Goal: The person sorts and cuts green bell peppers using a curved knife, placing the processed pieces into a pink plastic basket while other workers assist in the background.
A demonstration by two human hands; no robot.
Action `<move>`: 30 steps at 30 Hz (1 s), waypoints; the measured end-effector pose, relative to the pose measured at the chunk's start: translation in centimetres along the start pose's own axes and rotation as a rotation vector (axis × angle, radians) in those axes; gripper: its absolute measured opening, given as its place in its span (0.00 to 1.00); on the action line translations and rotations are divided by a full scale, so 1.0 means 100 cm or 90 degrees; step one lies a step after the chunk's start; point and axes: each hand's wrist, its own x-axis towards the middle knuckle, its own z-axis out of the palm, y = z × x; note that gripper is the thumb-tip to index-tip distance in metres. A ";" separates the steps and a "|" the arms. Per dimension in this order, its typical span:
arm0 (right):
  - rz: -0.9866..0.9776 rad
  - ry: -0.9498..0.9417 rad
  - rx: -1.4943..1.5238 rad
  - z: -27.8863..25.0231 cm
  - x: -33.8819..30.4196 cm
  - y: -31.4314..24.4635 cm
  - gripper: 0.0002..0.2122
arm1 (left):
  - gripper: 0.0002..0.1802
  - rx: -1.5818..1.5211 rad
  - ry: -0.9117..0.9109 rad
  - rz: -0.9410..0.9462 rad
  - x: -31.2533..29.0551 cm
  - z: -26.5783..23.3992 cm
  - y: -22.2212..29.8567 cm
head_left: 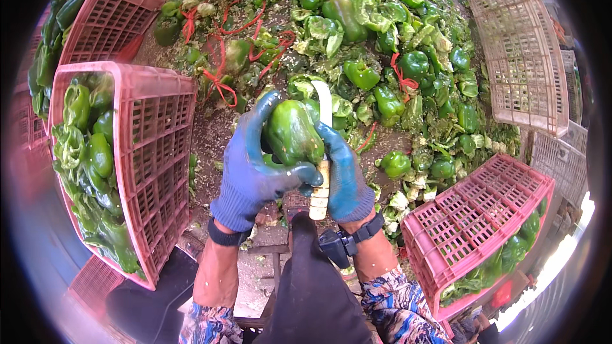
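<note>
In front of me a large green bell pepper (292,132) rests in my left hand (250,169). The gloved fingers wrap round its left side and underside, with the thumb across the bottom. My right hand (347,175), also gloved in blue, is closed round a knife (320,192) with a pale yellowish handle. Its curved, light blade points away from me, just right of the pepper. The fingertips of the right hand come close to the pepper's right side; whether they touch it I cannot tell.
Peppers, cut pieces and scraps (440,83) cover the ground ahead, with red ties (220,86) among them. A pink crate of peppers (156,153) stands at left, another crate (121,9) behind it. At right are a tilted pink crate (478,216) with peppers and a pale crate (519,51).
</note>
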 end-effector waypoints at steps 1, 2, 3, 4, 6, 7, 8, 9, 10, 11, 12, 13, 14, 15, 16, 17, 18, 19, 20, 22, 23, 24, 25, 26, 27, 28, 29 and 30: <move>-0.010 -0.042 -0.031 0.000 0.001 -0.001 0.25 | 0.58 -0.083 0.007 -0.033 0.001 -0.001 -0.005; 0.011 -0.053 -0.069 -0.001 0.003 -0.002 0.25 | 0.57 -0.166 0.014 -0.067 0.003 -0.003 -0.009; 0.041 -0.055 -0.109 -0.002 0.007 -0.002 0.24 | 0.57 -0.248 0.021 -0.115 0.004 -0.004 -0.014; 0.021 -0.041 -0.162 -0.004 0.010 -0.002 0.23 | 0.62 -0.241 0.019 -0.115 0.004 -0.008 -0.018; -0.018 0.013 -0.331 -0.007 0.015 0.000 0.19 | 0.60 -0.356 0.016 -0.175 0.000 -0.015 -0.022; -0.078 0.004 -0.395 -0.008 0.015 0.002 0.17 | 0.59 -0.412 0.018 -0.203 -0.003 -0.019 -0.023; -0.147 0.021 -0.534 -0.009 0.015 0.004 0.20 | 0.55 -0.404 0.025 -0.192 -0.005 -0.024 -0.025; -0.225 -0.015 -0.573 -0.009 0.012 0.007 0.22 | 0.53 -0.438 0.028 -0.216 -0.009 -0.029 -0.024; -0.297 -0.038 -0.604 -0.009 0.009 0.010 0.24 | 0.50 -0.471 0.030 -0.242 -0.012 -0.033 -0.024; -0.390 -0.056 -0.639 -0.007 0.006 0.012 0.26 | 0.48 -0.504 0.031 -0.266 -0.015 -0.037 -0.023; -0.368 -0.076 -0.663 -0.005 0.002 0.014 0.28 | 0.47 -0.509 0.032 -0.269 -0.017 -0.040 -0.022; -0.367 -0.092 -0.694 -0.002 -0.002 0.015 0.30 | 0.46 -0.498 0.027 -0.268 -0.019 -0.044 -0.020; -0.366 -0.109 -0.726 0.001 -0.006 0.014 0.32 | 0.46 -0.484 0.021 -0.272 -0.022 -0.048 -0.017; -0.372 -0.131 -0.760 0.006 -0.010 0.013 0.33 | 0.46 -0.469 0.016 -0.274 -0.025 -0.053 -0.013; -0.425 -0.132 -0.792 0.010 -0.012 0.010 0.34 | 0.45 -0.438 0.010 -0.266 -0.027 -0.057 -0.009; -0.394 -0.139 -0.762 0.015 -0.017 0.005 0.36 | 0.45 -0.399 0.008 -0.237 -0.029 -0.062 -0.004; -0.366 -0.165 -0.690 0.020 -0.017 0.001 0.36 | 0.45 -0.361 0.009 -0.205 -0.031 -0.065 0.001; -0.285 -0.164 -0.644 0.025 -0.022 -0.004 0.37 | 0.45 -0.319 0.005 -0.189 -0.032 -0.069 0.006; -0.166 -0.160 -0.575 0.029 -0.026 -0.008 0.38 | 0.49 -0.232 0.013 -0.150 -0.034 -0.073 0.013; -0.120 -0.173 -0.467 0.037 -0.032 -0.013 0.38 | 0.53 -0.122 0.015 -0.094 -0.039 -0.080 0.028; -0.124 -0.174 -0.410 0.041 -0.035 -0.014 0.38 | 0.54 -0.065 0.017 -0.074 -0.041 -0.082 0.035; -0.109 -0.179 -0.358 0.043 -0.037 -0.015 0.37 | 0.57 -0.010 0.002 -0.030 -0.042 -0.085 0.041; -0.076 -0.183 -0.333 0.046 -0.040 -0.015 0.37 | 0.57 0.050 -0.004 0.013 -0.044 -0.086 0.047; -0.050 -0.178 -0.309 0.047 -0.042 -0.015 0.36 | 0.57 0.105 -0.006 0.044 -0.046 -0.087 0.052; -0.042 -0.182 -0.311 0.049 -0.044 -0.015 0.36 | 0.58 0.161 -0.008 0.074 -0.048 -0.087 0.055; -0.034 -0.186 -0.312 0.050 -0.045 -0.014 0.35 | 0.56 0.180 -0.005 0.090 -0.048 -0.088 0.056; -0.027 -0.190 -0.314 0.050 -0.046 -0.014 0.34 | 0.54 0.190 -0.004 0.081 -0.049 -0.088 0.056; 0.005 -0.189 -0.333 0.050 -0.046 -0.014 0.34 | 0.52 0.201 -0.002 0.082 -0.049 -0.088 0.054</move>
